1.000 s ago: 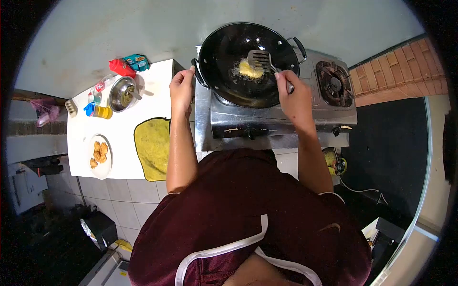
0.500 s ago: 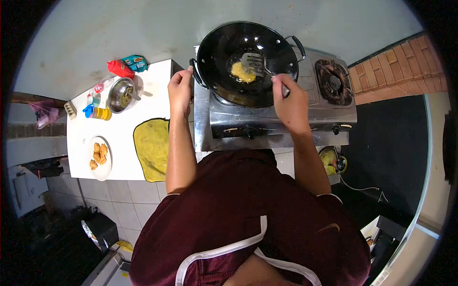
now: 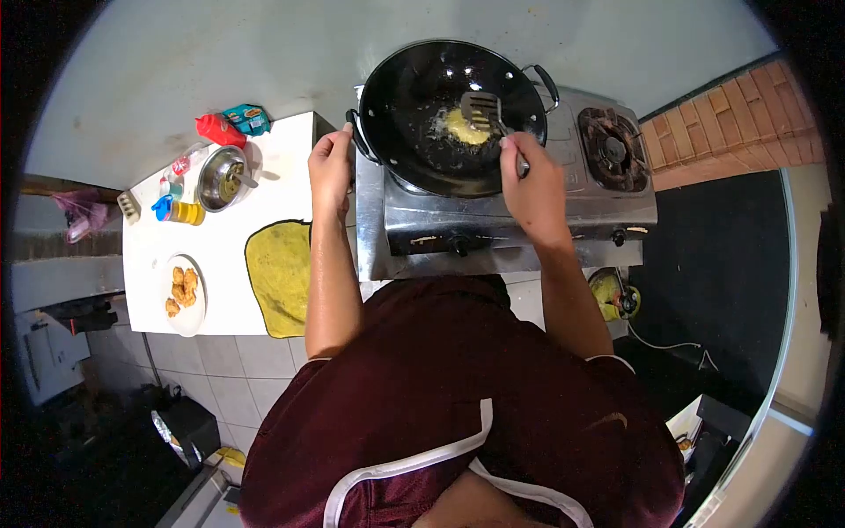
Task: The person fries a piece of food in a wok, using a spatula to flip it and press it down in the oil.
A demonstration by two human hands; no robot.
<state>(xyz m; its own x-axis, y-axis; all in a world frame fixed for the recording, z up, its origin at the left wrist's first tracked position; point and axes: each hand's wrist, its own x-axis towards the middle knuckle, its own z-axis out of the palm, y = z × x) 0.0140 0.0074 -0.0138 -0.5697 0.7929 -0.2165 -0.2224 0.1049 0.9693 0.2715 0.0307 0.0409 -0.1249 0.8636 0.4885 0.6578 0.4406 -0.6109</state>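
Note:
A black wok [image 3: 414, 167] sits on the left burner of the steel gas stove. Its left handle is pinched by my left hand [image 3: 330, 172], the thumb lying over the top. My right hand [image 3: 535, 189] is closed around the handle of a slotted spatula [image 3: 481, 107]. The spatula's blade reaches into the wok and overlaps a yellow battered piece of food [image 3: 466, 130]. Small bubbles in the oil surround that piece.
To the left, a white table [image 3: 224, 304] bears a plate [image 3: 187, 322] of fried pieces, a steel bowl [image 3: 207, 189], a yellow bottle [image 3: 187, 212] and a yellow cloth [image 3: 280, 273]. A second burner [image 3: 609, 150] is at the stove's right.
The spatula and the yellow piece have shifted a little to the right in the wok. More bubbles show around the piece. My left hand stays at the wok handle.

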